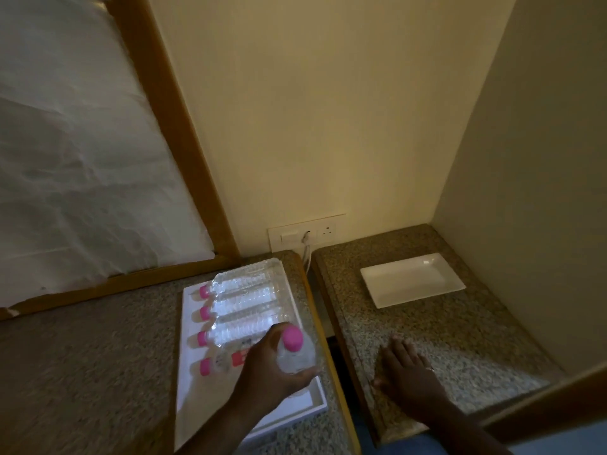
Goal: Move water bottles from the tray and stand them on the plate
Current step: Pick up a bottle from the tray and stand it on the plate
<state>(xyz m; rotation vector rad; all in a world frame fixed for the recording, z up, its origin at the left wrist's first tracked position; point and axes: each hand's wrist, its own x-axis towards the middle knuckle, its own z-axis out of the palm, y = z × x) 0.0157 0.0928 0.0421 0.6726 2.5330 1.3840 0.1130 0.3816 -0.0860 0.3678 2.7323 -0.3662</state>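
A white tray lies on the left granite counter with several clear water bottles lying flat in it, pink caps pointing left. My left hand grips one more bottle upright above the tray's right side, its pink cap on top. A white rectangular plate sits bare on the right counter near the back wall. My right hand rests flat, fingers spread, on the right counter in front of the plate, holding nothing.
A dark gap separates the left counter from the right counter. A wall socket with a white cable plugged in sits behind the gap. A paper-covered, wood-framed panel stands at the left. Walls enclose the right counter.
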